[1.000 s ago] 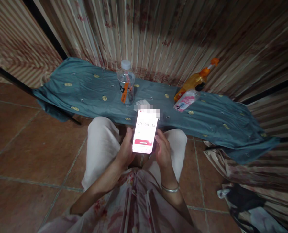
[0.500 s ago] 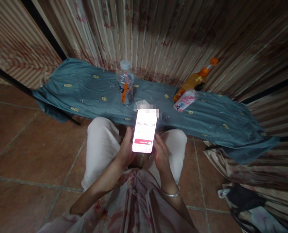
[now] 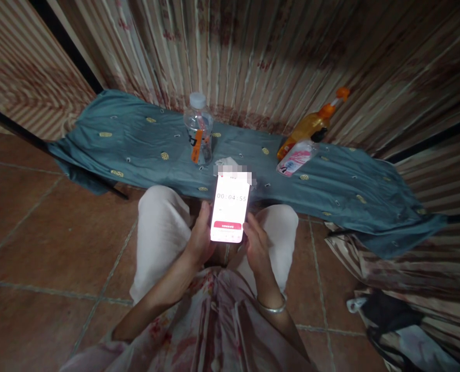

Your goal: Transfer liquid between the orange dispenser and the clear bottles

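A phone [image 3: 230, 209] with a bright white screen is held upright between both hands above my lap. Its screen reads 00:04:55 over a red button, and its top edge is blurred out. My left hand [image 3: 202, 237] grips the phone's left edge, thumb along the side. On the right edge, my right hand [image 3: 257, 242] holds the phone with bent fingers. Beyond the phone, a crumpled white tissue [image 3: 226, 162] lies on the teal cloth [image 3: 144, 150].
On the cloth-covered bench stand a clear bottle [image 3: 198, 129], an orange pump bottle [image 3: 305, 129] and a pink-labelled bottle [image 3: 296, 157]. Striped curtains [image 3: 230, 62] hang behind. Black poles [image 3: 69, 46] flank the bench. A dark bag [image 3: 393, 312] lies at the lower right.
The number on the phone's screen has changed from 00:00:34 to 00:04:55. The view has shifted slightly, while both hands keep their hold on the phone.
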`<action>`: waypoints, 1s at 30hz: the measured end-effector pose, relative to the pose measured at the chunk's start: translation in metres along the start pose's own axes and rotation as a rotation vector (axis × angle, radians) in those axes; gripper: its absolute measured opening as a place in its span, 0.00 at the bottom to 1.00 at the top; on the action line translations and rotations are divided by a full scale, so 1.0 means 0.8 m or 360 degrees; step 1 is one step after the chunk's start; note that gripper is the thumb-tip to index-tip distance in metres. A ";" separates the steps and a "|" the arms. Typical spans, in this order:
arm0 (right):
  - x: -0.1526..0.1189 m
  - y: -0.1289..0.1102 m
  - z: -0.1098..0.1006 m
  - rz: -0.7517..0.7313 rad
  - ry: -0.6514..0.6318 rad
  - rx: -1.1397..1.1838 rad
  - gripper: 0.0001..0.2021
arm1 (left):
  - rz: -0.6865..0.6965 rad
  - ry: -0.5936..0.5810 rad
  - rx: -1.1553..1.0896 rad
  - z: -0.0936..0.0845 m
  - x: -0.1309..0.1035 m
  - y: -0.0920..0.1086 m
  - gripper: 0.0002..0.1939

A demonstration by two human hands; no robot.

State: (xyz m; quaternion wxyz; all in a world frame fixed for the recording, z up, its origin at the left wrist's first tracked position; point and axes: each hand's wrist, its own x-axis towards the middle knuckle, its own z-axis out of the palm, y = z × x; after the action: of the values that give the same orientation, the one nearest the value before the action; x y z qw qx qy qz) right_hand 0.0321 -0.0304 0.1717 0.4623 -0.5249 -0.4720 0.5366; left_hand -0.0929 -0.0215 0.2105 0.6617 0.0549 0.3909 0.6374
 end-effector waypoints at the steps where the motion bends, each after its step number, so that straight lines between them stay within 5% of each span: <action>1: 0.000 0.000 0.000 -0.0001 -0.0011 -0.0005 0.21 | 0.0000 -0.0007 0.0000 -0.001 0.000 -0.001 0.26; 8: -0.002 -0.007 0.001 -0.0099 -0.0139 -0.0059 0.21 | 0.0007 -0.0048 0.0020 -0.007 0.002 -0.003 0.27; 18: -0.011 0.013 0.001 0.0078 0.0081 -0.0115 0.29 | -0.0035 -0.0038 0.0042 -0.010 0.004 -0.004 0.29; 30: -0.001 0.003 0.006 -0.0002 -0.0151 0.0027 0.26 | 0.0015 -0.0032 0.0047 -0.012 0.005 -0.007 0.26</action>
State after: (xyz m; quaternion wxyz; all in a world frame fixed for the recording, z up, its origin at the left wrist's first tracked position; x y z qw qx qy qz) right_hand 0.0275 -0.0320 0.1692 0.4442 -0.4946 -0.4891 0.5646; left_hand -0.0949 -0.0229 0.1990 0.6617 0.0729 0.3933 0.6341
